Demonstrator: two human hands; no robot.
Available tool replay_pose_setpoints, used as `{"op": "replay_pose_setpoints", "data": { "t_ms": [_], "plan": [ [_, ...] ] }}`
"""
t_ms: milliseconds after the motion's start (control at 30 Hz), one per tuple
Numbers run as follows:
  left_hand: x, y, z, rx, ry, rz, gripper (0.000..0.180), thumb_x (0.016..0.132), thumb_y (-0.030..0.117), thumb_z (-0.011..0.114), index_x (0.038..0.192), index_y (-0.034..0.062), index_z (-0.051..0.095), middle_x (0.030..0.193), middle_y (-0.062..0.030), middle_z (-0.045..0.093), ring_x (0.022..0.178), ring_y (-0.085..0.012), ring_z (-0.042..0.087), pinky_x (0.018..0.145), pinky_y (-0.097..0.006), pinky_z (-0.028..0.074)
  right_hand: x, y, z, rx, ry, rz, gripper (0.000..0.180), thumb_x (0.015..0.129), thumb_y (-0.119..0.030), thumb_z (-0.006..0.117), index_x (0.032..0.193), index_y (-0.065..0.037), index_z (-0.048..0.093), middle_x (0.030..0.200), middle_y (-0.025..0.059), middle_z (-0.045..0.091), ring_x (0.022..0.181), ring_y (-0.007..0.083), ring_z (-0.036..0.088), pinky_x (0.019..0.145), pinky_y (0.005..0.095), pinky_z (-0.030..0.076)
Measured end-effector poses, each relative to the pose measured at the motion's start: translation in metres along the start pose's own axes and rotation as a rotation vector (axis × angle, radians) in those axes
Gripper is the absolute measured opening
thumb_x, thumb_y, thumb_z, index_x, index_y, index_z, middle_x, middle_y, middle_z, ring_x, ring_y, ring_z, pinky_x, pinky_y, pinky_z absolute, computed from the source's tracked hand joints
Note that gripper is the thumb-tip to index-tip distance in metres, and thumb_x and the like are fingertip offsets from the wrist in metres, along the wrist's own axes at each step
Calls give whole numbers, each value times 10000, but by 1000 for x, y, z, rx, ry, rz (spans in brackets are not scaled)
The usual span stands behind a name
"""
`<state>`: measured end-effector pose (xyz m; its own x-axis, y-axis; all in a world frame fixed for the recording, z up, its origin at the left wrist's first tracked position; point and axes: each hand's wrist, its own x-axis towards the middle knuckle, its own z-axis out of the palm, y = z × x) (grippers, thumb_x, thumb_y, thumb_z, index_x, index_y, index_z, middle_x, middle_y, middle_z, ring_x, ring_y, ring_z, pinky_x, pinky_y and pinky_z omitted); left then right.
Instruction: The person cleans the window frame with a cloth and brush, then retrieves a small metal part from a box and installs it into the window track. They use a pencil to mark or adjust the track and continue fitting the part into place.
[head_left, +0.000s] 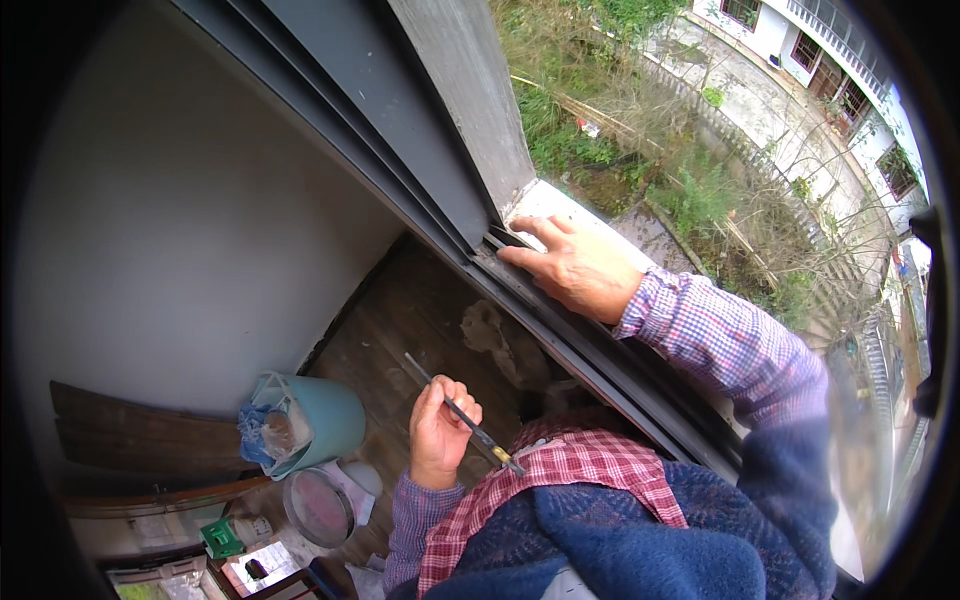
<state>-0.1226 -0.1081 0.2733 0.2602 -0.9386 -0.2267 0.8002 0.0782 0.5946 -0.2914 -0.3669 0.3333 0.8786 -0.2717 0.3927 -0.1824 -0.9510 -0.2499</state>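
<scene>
My left hand (pixel 438 432) is closed around a thin, dark, stick-like tool (pixel 484 437) with a yellow band near its lower end. The tool's lower end lies over the red checked apron (pixel 600 462) on my front, and its thin upper end points up and left; its exact kind is unclear. My right hand (pixel 580 272) reaches across the window opening. Its fingers are stretched out and rest at the corner of the dark window track (pixel 610 372) and the pale outer sill (pixel 550 203). Nothing shows in that hand.
A dark window frame (pixel 370 110) runs diagonally beside me. Outside, well below, are bushes (pixel 690 195) and a white building (pixel 850 80). Inside, on the wooden floor (pixel 385 300), stand a light blue bin (pixel 335 415) with bags, a round basin (pixel 318 505) and a green object (pixel 222 538).
</scene>
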Motion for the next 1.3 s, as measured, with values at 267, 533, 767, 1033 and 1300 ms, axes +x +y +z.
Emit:
{"op": "replay_pose_setpoints", "data": {
  "t_ms": [267,533,767,1033,1300],
  "plan": [
    [-16,3,-36,-13,243,58,247,1075,250,452,909,80,518,713,-10,455,599,-122,417,573,-288,372,32,-3,28,-213,-155,58,433,888,-187,572,1314,-130,618,1178,134,564,1108,301,548,920,421,442],
    [-8,8,-28,13,126,26,241,1083,255,435,938,81,515,757,-21,487,626,-130,447,603,-307,393,26,-14,1,-182,-170,-39,302,928,-232,515,1175,-110,641,1007,87,558,995,255,555,875,392,440],
    [34,3,51,300,109,176,170,1063,233,514,1015,71,523,857,-62,580,653,-136,521,587,-275,445,-23,-67,-40,409,-230,70,426,880,-268,704,1179,-5,550,853,140,659,724,335,689,594,423,555],
    [51,-3,69,535,-97,161,356,1046,306,554,1250,17,515,1047,-136,680,800,-145,644,725,-260,511,-71,-41,-97,189,-180,249,569,845,-143,596,1379,16,478,886,142,656,724,315,671,615,390,549],
    [64,-32,47,783,-9,60,92,1022,103,581,1036,38,516,859,-68,634,727,-120,620,653,-240,505,-81,-34,-90,111,-339,259,538,848,-164,572,1343,41,525,805,142,615,702,313,666,599,399,536]
  ]
}}
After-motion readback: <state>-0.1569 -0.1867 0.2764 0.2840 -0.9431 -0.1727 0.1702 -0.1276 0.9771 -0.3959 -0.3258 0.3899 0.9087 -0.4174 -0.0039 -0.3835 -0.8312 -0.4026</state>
